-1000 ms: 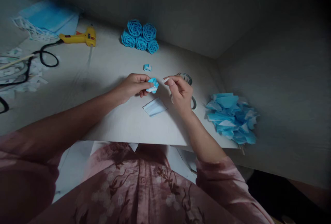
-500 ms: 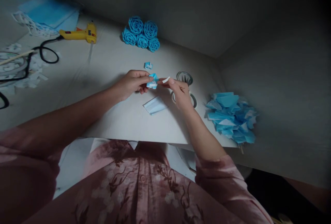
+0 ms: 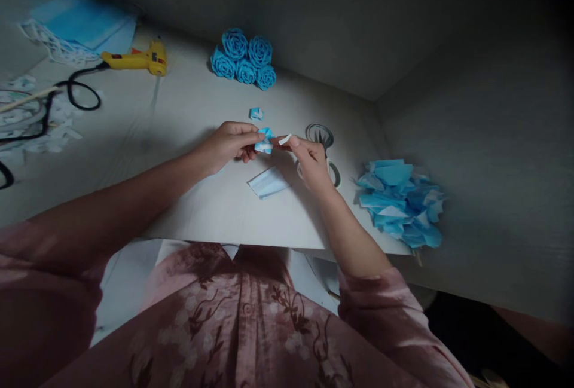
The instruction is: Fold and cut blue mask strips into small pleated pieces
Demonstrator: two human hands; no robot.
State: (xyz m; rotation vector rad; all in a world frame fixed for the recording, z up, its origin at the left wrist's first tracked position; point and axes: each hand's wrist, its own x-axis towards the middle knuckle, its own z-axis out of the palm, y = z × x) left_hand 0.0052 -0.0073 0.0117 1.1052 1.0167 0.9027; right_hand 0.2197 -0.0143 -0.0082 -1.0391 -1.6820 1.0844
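Note:
Between the thumb and fingers of my left hand (image 3: pixel 229 144) is a small folded piece of blue mask fabric (image 3: pixel 264 144), with a white strip across its lower part. My right hand (image 3: pixel 311 159) pinches a short white strip (image 3: pixel 284 140) just to the right of that piece. Its outstretched fingertip reaches the edge of the blue fabric. A second small folded blue piece (image 3: pixel 256 113) rests on the table beyond my hands. Below them lies a flat pale blue rectangle (image 3: pixel 269 183). Scissors (image 3: pixel 335 174) lie partly hidden under my right hand, their blades over a round ring (image 3: pixel 319 127), possibly a tape roll.
Several rolled blue fabric roses (image 3: pixel 246 59) sit stacked at the back. At left are a yellow glue gun (image 3: pixel 134 61) with a black cord, a pile of blue masks (image 3: pixel 83 20) and white scraps (image 3: pixel 58 131). A heap of blue fabric pieces (image 3: pixel 401 202) stands at the table's right edge.
My right hand, with the white strip, has shifted very slightly left toward the blue piece. My left hand stays almost still.

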